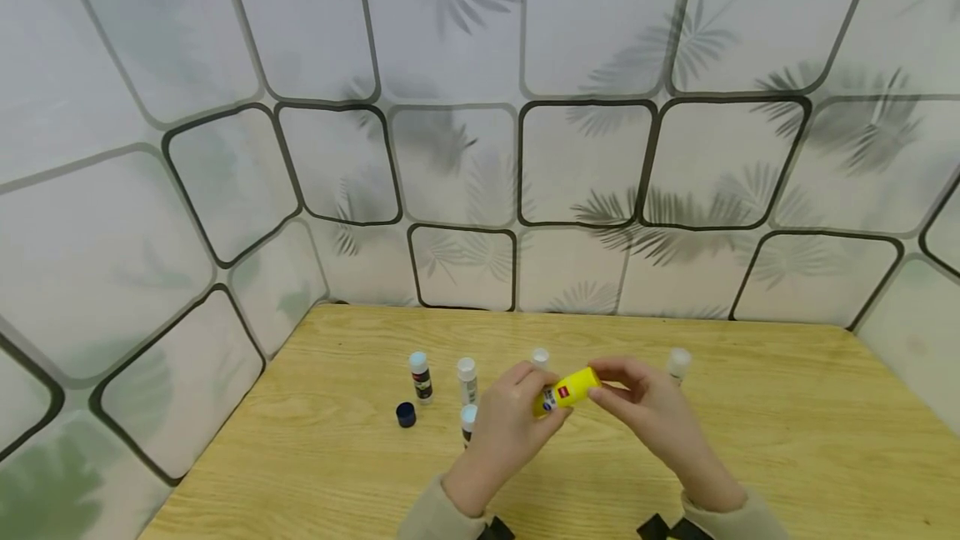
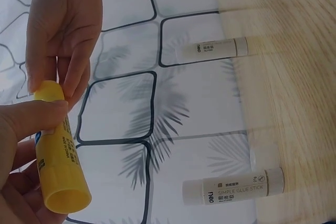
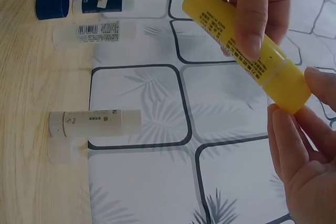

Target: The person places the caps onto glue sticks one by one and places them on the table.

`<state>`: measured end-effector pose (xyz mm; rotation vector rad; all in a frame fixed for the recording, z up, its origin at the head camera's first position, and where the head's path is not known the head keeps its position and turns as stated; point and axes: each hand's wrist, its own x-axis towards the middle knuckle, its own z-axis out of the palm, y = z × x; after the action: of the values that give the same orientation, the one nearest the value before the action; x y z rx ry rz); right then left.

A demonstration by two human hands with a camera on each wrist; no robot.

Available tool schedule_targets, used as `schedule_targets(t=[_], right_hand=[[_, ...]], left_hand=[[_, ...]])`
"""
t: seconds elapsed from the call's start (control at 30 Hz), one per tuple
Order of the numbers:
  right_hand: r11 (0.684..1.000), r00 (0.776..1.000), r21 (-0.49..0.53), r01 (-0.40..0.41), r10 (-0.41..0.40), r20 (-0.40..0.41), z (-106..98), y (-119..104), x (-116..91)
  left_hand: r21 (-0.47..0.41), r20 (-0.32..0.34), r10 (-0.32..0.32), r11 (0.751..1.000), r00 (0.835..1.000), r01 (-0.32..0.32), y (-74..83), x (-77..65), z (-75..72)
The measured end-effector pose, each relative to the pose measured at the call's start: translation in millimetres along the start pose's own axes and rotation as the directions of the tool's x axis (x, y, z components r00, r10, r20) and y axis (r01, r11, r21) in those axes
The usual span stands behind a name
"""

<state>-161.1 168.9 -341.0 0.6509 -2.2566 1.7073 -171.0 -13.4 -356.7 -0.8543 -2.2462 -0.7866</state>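
Note:
Above the table, both hands hold a yellow glue stick (image 1: 567,391), tilted in the head view with small printed text on its side. My left hand (image 1: 517,411) grips it round the body, thumb along one side. The fingertips of my right hand (image 1: 652,415) pinch its cap end (image 3: 290,88); a thin pale seam shows where cap and body meet. In the left wrist view, the round yellow end (image 2: 68,202) away from the right hand faces the camera.
White glue sticks (image 1: 467,383) stand upright behind the hands, one of them (image 1: 678,362) beyond the right hand. Dark-labelled glue sticks (image 1: 422,380) stand at the left, one partly hidden by the left hand. A loose dark blue cap (image 1: 406,415) sits near them. A patterned curtain (image 1: 465,265) borders the wooden table (image 1: 300,457).

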Motion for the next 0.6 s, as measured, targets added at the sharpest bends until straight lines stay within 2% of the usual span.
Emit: schedule_targets(t=[0.13, 0.27, 0.6], right_hand=[[0.996, 0.996, 0.058, -0.074, 0.077, -0.049, 4, -2, 1], [0.988, 0.988, 0.081, -0.13, 0.136, -0.073, 8, -3, 3], [0.972, 0.984, 0.177, -0.155, 0.168, -0.058, 18, -7, 9]], left_hand=[[-0.03, -0.061, 0.016, 0.999, 0.998, -0.017, -0.7, 0.0, 1.0], [-0.062, -0.102, 0.002, 0.998, 0.995, -0.009, -0.5, -0.3, 1.3], [-0.13, -0.184, -0.032, 0.991, 0.982, 0.008, -0.5, -0.5, 2.8]])
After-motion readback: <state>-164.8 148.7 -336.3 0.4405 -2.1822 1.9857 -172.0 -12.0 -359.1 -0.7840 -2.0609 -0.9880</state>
